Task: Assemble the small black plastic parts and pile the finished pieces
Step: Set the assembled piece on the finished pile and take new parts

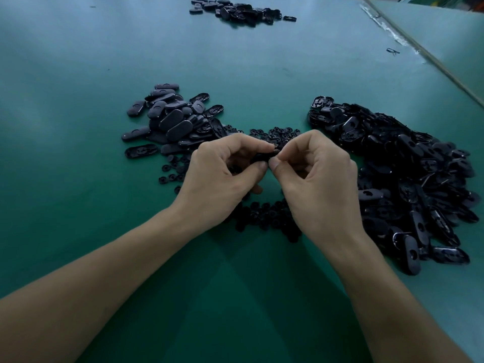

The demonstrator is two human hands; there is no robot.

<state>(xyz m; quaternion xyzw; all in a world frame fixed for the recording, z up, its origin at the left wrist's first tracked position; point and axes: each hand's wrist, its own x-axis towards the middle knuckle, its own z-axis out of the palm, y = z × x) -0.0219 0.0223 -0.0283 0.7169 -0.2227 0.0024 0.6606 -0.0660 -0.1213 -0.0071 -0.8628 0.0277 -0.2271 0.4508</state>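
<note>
Glossy black plastic parts on smooth matt green table

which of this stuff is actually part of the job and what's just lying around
In use: left hand and right hand pinching a black part; left oval pile; right oval pile; small round pieces.
Lying about: far pile; lone stray part by the table edge.

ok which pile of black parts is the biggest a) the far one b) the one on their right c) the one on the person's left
b, the right pile spreads far wider and longer than the left pile or the far pile.
</note>
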